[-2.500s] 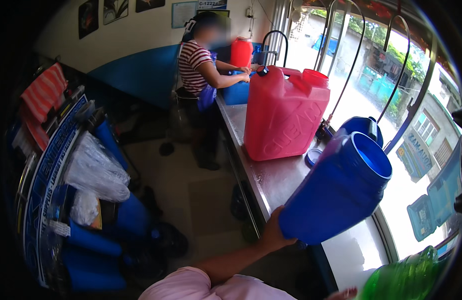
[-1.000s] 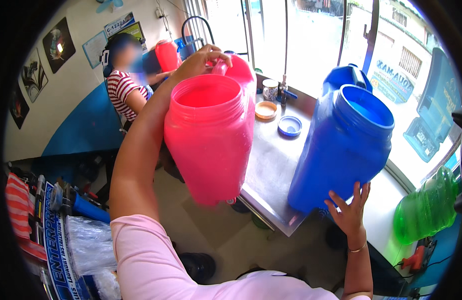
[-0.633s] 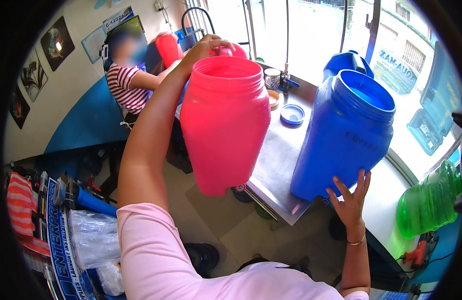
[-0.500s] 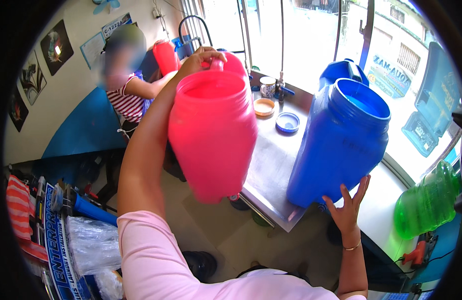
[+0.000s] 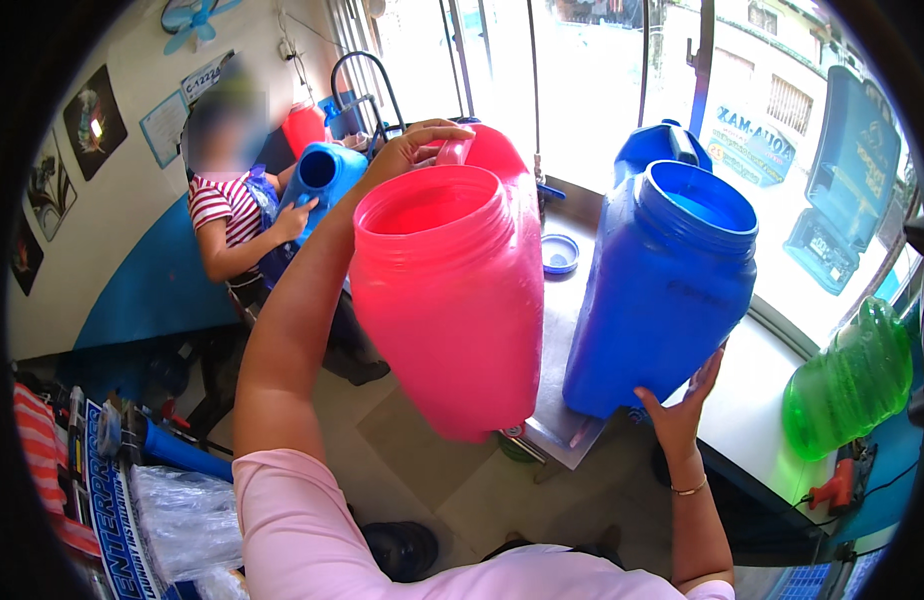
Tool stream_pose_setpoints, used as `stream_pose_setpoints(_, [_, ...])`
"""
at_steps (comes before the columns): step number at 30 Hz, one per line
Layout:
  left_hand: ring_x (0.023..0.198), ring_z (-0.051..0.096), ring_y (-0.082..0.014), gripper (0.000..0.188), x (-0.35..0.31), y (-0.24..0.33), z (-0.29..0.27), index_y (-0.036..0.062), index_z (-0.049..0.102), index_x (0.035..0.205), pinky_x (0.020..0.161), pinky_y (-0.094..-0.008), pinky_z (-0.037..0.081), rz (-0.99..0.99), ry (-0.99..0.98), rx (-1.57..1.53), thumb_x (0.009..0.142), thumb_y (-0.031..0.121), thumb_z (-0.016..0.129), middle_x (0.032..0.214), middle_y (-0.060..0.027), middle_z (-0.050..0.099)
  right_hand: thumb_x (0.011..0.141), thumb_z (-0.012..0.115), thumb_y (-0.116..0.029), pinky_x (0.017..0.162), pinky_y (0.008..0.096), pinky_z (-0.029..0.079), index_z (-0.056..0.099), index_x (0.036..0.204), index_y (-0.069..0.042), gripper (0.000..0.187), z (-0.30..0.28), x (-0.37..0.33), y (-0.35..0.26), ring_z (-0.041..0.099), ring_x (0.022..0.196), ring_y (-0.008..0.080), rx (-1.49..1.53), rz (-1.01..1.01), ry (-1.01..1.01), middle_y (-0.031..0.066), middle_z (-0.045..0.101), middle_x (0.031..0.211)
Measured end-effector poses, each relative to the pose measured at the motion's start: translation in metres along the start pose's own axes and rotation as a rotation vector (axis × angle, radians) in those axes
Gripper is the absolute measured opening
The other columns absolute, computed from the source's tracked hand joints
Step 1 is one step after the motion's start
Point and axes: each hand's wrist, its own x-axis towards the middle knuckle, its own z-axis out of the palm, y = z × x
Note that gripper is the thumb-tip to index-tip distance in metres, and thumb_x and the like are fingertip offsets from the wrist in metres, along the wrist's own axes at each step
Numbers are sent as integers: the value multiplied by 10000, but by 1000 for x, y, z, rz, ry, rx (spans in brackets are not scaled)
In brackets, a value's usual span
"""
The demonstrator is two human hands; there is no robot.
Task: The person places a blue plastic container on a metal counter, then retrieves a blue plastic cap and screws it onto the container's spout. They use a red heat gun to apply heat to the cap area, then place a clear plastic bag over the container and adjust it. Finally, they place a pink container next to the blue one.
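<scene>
My left hand (image 5: 427,145) is closed around the top handle of a pink plastic jug (image 5: 450,320). The jug's wide threaded mouth has no lid, and its lower end hangs off the near edge of the steel counter (image 5: 556,345). To its right, a blue plastic jug (image 5: 667,290) of similar shape stands on the counter, also uncapped. By the lower right side of that blue jug is my right hand (image 5: 677,405), thumb and fingers spread, seemingly touching it; the fingertips are partly hidden. A round blue lid (image 5: 559,254) lies on the counter between the jugs.
At the left, a person in a striped shirt (image 5: 214,205) holds another blue jug (image 5: 327,180). A green translucent bottle (image 5: 847,385) lies tilted at the right, above a red-handled tool (image 5: 832,488). Plastic-wrapped goods (image 5: 187,510) sit at lower left.
The pink jug has come lower and slightly right. My right hand has moved closer against the blue jug's base. The other person has turned and now shows a blue jug.
</scene>
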Motion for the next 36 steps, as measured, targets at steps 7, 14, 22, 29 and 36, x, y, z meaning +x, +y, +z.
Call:
stream_pose_setpoints(7, [1343, 362, -268, 591, -98, -3, 22, 45, 346, 1435, 1090, -430, 306, 59, 600, -20, 972, 397, 451, 1495, -122, 334, 621, 909, -266, 1097, 423, 332, -42, 1514, -54, 1321, 0, 4, -1, 326, 1368, 333, 229, 321, -49, 247, 219, 1517])
stream_pose_setpoints(14, [1445, 105, -379, 1358, -277, 5, 253, 9, 17, 1502, 1156, -535, 144, -159, 819, 510, 589, 552, 863, 1556, -224, 53, 640, 891, -345, 1054, 402, 383, 13, 1510, -56, 1269, 2, -3, 10, 405, 1306, 300, 346, 509, -153, 204, 362, 1419])
stream_pose_setpoints(22, [1377, 281, -289, 1291, -278, -63, 245, 17, 11, 1489, 1141, -421, 238, -322, 889, -39, 588, 229, 912, 1475, -187, 229, 676, 862, -407, 1055, 409, 379, 70, 1505, -67, 1197, -4, -6, 15, 405, 1298, 295, 403, 568, -132, 198, 353, 1425])
stream_pose_setpoints(29, [1355, 316, -275, 1139, -277, -115, 158, 38, 1, 1494, 1107, -393, 285, -310, 677, 321, 685, 91, 801, 1452, -183, 285, 903, 494, -628, 1135, 479, 212, 173, 1519, -142, 848, 4, -2, 10, 330, 1371, 317, 536, 434, -93, 178, 323, 1485])
stream_pose_setpoints(36, [1387, 260, -302, 1072, -279, -128, 141, 16, 30, 1493, 1134, -417, 228, -322, 764, 403, 699, 91, 746, 1477, -200, 251, 887, 152, -773, 1114, 614, 121, 289, 1498, -167, 871, 30, 70, 143, 166, 1429, 390, 626, 987, -87, 155, 277, 1541])
